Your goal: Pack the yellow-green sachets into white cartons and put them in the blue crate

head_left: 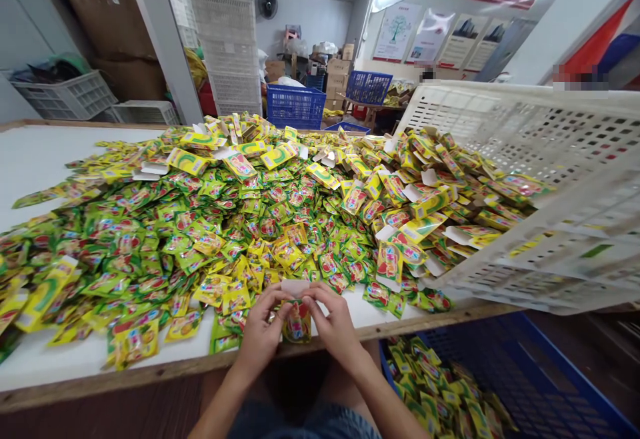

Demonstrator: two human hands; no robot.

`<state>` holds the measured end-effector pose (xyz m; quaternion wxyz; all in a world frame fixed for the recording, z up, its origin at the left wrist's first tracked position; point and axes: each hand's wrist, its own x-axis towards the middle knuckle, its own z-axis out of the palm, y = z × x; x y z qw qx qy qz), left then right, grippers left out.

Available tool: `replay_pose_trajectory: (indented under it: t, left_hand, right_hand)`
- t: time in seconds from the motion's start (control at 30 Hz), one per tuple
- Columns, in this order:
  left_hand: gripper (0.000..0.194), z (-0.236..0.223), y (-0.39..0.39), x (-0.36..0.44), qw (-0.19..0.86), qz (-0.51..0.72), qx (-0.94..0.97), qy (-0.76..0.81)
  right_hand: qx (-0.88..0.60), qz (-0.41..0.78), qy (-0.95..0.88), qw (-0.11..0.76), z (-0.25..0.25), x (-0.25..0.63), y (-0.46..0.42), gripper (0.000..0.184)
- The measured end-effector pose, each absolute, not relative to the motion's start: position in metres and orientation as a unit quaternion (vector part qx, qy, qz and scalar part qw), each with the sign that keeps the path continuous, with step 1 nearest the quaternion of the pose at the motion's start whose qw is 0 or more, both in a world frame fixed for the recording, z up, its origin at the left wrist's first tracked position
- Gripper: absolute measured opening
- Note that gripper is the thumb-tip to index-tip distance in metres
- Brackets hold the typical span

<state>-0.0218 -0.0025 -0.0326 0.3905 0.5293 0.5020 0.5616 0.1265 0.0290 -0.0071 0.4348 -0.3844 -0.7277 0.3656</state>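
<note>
My left hand (pixel 260 329) and my right hand (pixel 334 322) meet at the table's near edge. Together they pinch a small yellow-green carton (pixel 297 319) with its white flap open at the top. Both hands have their fingers closed on it. Just beyond them a big heap of green and yellow sachets (pixel 240 226) covers the white table (pixel 45 159). Folded small cartons (pixel 425 202) lie on the right of the heap, spilling from a tilted white plastic crate (pixel 560 179).
A blue crate (pixel 500 386) with packed cartons sits below the table at my right. Farther back stand blue baskets (pixel 295 104), stacked white crates (pixel 225 32), cardboard boxes (pixel 115 26) and posters on the wall.
</note>
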Motion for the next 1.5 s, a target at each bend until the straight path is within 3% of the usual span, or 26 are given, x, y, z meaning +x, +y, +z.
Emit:
replay_pose_trajectory:
  t: [0.13, 0.3, 0.73, 1.07, 1.17, 1.23, 1.3, 1.5]
  left_hand:
    - [0.028, -0.03, -0.003, -0.018, 0.404, 0.609, 0.486, 0.48]
    - [0.014, -0.023, -0.008, -0.023, 0.357, 0.551, 0.578, 0.485]
    - [0.013, -0.017, -0.006, -0.018, 0.376, 0.561, 0.508, 0.535]
    - [0.01, -0.035, 0.0, -0.025, 0.368, 0.589, 0.521, 0.496]
    - [0.018, -0.037, -0.007, -0.025, 0.379, 0.574, 0.517, 0.509]
    - [0.032, -0.039, -0.012, -0.026, 0.406, 0.582, 0.497, 0.499]
    - [0.034, -0.042, -0.014, -0.027, 0.429, 0.591, 0.473, 0.492]
    - [0.023, -0.046, -0.009, -0.029, 0.452, 0.538, 0.48, 0.525]
  right_hand:
    - [-0.41, 0.388, -0.687, 0.457, -0.008, 0.126, 0.029, 0.019]
    - [-0.369, 0.375, -0.725, 0.444, -0.006, 0.127, 0.026, 0.009]
    - [-0.453, 0.32, -0.72, 0.417, 0.003, 0.119, 0.025, 0.011]
    - [-0.412, 0.397, -0.68, 0.46, -0.022, 0.118, 0.017, 0.014]
    - [-0.419, 0.396, -0.667, 0.471, -0.016, 0.12, 0.014, 0.015]
    - [-0.448, 0.365, -0.656, 0.486, -0.008, 0.138, 0.01, 0.018]
    - [-0.506, 0.309, -0.64, 0.489, -0.001, 0.176, 0.006, 0.021]
    - [-0.699, 0.144, -0.628, 0.31, -0.006, 0.35, -0.011, 0.027]
